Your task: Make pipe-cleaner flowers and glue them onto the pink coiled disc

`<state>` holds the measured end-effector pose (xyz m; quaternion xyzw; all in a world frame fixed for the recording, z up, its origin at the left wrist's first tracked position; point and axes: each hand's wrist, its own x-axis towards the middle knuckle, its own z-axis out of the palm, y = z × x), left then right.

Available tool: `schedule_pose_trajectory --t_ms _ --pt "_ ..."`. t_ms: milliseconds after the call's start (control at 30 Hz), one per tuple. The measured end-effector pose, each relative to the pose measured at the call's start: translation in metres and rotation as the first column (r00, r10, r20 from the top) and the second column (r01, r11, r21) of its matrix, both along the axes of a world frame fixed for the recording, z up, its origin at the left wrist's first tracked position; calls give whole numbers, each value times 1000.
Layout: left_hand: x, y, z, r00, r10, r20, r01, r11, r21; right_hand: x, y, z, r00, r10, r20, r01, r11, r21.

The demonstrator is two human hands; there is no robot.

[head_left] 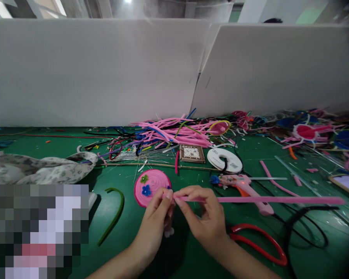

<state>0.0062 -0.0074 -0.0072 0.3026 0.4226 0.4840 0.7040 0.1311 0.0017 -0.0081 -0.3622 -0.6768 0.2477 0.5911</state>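
Observation:
A long pink pipe cleaner (pixel 279 200) stretches to the right from my fingertips. My left hand (pixel 159 213) pinches its left end, thumb against the fingers. Close beside it, my right hand (pixel 205 213) pinches the same strip near that end. Just behind my left hand lies a pink coiled disc (pixel 155 182) with a green flower and blue flowers; my hand covers its lower right part. Small white beads or balls (pixel 169 233) show under my left hand; what bears them is hidden.
A pink glue gun (pixel 250 190) and red scissor handles (pixel 261 240) lie right. Behind are a white spool (pixel 224 160), a small bead-filled tray (pixel 192 153) and piled pink pipe cleaners (pixel 168 131). A green pipe cleaner (pixel 116 217) and patterned cloth (pixel 40 168) lie left.

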Motion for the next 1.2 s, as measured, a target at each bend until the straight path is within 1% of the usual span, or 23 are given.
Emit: schedule_pose_trajectory --t_ms 133,233,300,400,467,567,667,767,867,967,1067,1133,1200 --pt "-5 2 -6 997 -74 14 72 993 89 1 -1 0 999 20 -28 -22 998 -58" --pt "-8 3 -10 995 -97 30 94 991 100 -1 -3 -4 999 36 -5 -36 999 -17" --pt "-10 3 -12 994 -104 30 101 992 81 -3 -4 -7 999 42 32 -43 998 36" --pt "-9 4 -12 996 -64 57 63 998 27 -4 -3 -8 996 39 79 -43 998 52" --pt "-7 4 -10 992 -40 121 41 999 -9 -4 -2 -7 997 17 76 -21 998 51" --pt "-5 3 -7 983 -67 172 74 996 -39 -3 -1 -6 998 -41 40 38 998 53" --pt "-4 3 -8 990 -58 127 66 996 -54 -1 1 -8 996 -70 62 64 994 94" --pt "-6 4 -11 997 -23 75 27 998 -48 1 2 -9 990 -59 126 42 990 135" --pt "-8 6 -13 999 -18 36 18 1000 -14 1 3 -9 986 -25 166 -2 987 160" --pt "-11 10 -11 1000 12 22 -12 1000 -9 2 4 -6 975 4 223 -43 984 171" --pt "-15 13 -8 997 70 25 -70 998 6 3 5 -2 973 -17 229 -21 986 163" --pt "-17 15 -9 998 58 15 -59 998 31 4 4 -1 981 -2 195 -29 988 155" --pt "-20 16 -10 1000 -2 -16 3 998 62 5 3 1 981 55 184 -83 986 143"
